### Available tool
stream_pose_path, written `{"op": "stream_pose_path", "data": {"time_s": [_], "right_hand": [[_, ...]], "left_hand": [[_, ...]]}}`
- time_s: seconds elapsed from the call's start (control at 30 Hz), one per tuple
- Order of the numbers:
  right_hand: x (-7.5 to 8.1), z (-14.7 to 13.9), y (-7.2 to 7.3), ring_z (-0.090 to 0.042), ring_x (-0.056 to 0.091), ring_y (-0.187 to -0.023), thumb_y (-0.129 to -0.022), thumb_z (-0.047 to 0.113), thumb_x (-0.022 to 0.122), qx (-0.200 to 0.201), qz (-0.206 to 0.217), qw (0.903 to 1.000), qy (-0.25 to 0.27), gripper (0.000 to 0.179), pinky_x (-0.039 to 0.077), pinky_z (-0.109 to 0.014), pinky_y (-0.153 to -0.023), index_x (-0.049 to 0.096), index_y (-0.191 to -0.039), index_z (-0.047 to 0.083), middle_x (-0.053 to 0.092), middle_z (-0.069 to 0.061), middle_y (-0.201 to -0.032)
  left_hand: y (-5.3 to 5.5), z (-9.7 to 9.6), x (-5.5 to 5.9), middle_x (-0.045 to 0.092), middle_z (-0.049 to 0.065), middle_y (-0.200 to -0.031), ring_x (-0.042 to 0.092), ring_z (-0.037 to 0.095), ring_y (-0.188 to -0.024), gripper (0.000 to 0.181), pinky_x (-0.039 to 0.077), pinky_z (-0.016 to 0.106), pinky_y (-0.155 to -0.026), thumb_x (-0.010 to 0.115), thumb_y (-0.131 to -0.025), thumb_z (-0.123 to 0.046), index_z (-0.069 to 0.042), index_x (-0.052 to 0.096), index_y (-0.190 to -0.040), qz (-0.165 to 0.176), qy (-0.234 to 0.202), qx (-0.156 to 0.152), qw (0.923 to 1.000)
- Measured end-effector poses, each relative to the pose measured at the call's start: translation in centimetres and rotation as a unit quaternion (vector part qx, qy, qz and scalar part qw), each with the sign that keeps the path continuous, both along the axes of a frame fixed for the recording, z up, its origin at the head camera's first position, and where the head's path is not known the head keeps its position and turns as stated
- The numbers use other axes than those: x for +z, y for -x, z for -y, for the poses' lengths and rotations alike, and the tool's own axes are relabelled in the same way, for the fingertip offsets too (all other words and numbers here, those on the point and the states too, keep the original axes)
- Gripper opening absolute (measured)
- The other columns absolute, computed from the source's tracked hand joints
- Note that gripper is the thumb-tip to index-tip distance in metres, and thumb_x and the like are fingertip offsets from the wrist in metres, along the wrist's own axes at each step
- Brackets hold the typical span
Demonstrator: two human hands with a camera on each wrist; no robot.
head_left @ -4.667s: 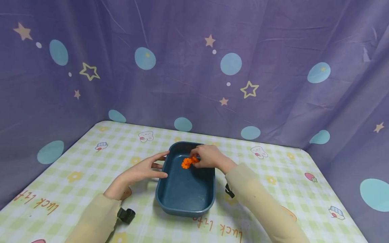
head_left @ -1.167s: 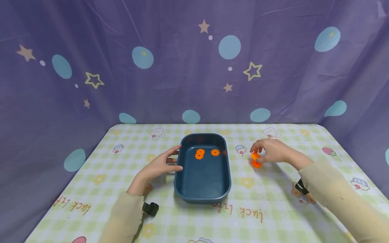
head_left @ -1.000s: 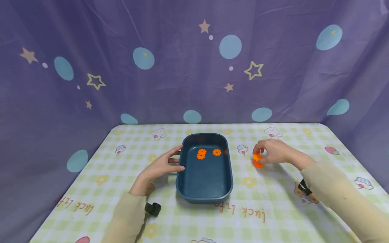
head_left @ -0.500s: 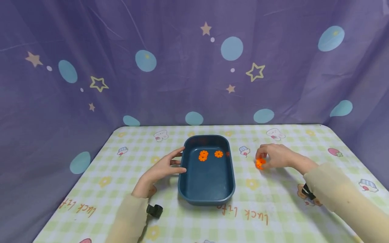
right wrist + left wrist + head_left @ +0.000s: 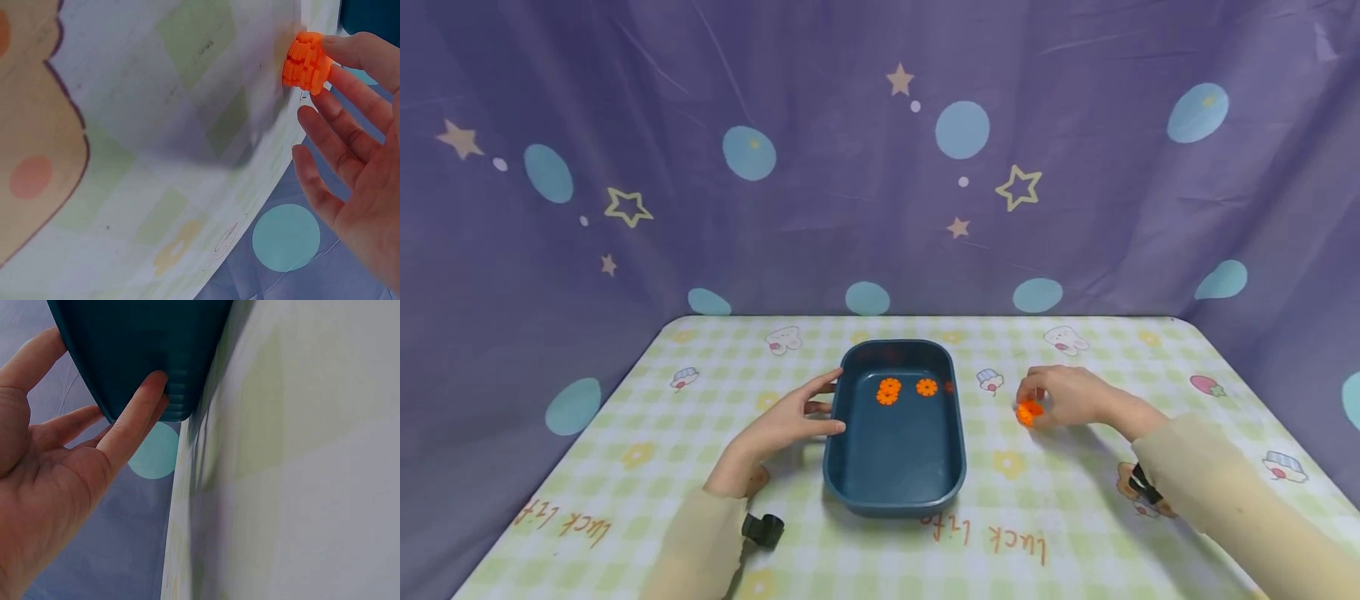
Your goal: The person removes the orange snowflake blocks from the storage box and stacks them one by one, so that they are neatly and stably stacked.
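Observation:
A dark blue rectangular bin [image 5: 895,467] stands mid-table. Against its left side rests my left hand [image 5: 786,421], fingers spread; the left wrist view has fingertips [image 5: 153,381] on the outer wall. Orange notched discs [image 5: 927,387] lie flat inside toward the far end, two of them overlapping. Right of the bin, my right hand [image 5: 1067,396] pinches a small stack of orange notched discs [image 5: 306,62] between thumb and fingers, close over the tablecloth. Its other fingers spread loosely in the right wrist view. The hand partly covers the stack in the head view.
A checked, cartoon-printed tablecloth [image 5: 1052,500] covers the table. Behind the table's far edge hangs a purple curtain [image 5: 820,250] with stars and blue dots. Both wrists wear a black strap [image 5: 763,531] below cream sleeves.
Earlier my right hand was inside the bin with orange discs; it has moved right, out over the tablecloth. In the last second, the pinched discs have tilted and sunk lower. My left hand stays beside the bin.

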State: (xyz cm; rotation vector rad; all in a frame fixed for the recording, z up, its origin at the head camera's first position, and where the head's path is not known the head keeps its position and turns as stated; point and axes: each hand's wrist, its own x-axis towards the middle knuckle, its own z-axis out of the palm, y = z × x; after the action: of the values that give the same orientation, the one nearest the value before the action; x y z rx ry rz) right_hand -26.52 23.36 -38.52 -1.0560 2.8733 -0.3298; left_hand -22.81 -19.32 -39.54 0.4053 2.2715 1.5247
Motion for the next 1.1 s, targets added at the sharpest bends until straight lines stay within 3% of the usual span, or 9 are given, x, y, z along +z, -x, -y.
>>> {"op": "stream_pose_path", "data": {"time_s": [0.47, 1.1], "right_hand": [[0.85, 0.22, 0.98, -0.010, 0.053, -0.077, -0.072, 0.031, 0.073, -0.003, 0.004, 0.9999, -0.015, 0.017, 0.040, -0.026, -0.062, 0.065, -0.087, 0.031, 0.054, 0.013, -0.083], [0.37, 0.05, 0.07, -0.009, 0.056, -0.080, -0.073, 0.030, 0.073, -0.013, 0.018, 0.9997, -0.005, 0.018, 0.042, -0.027, -0.062, 0.067, -0.089, 0.030, 0.058, 0.015, -0.089]], "left_hand": [[0.71, 0.31, 0.27, 0.023, 0.005, -0.148, 0.039, 0.033, -0.125, 0.079, 0.050, 0.037, -0.085, 0.069, -0.082, -0.020, -0.031, 0.022, -0.144, -0.013, 0.002, -0.002, 0.9999], [0.24, 0.04, -0.02, 0.023, 0.011, -0.147, 0.037, 0.036, -0.127, 0.079, 0.050, 0.037, -0.084, 0.067, -0.083, -0.019, -0.028, 0.020, -0.145, 0.001, -0.009, -0.017, 0.9998]]}}
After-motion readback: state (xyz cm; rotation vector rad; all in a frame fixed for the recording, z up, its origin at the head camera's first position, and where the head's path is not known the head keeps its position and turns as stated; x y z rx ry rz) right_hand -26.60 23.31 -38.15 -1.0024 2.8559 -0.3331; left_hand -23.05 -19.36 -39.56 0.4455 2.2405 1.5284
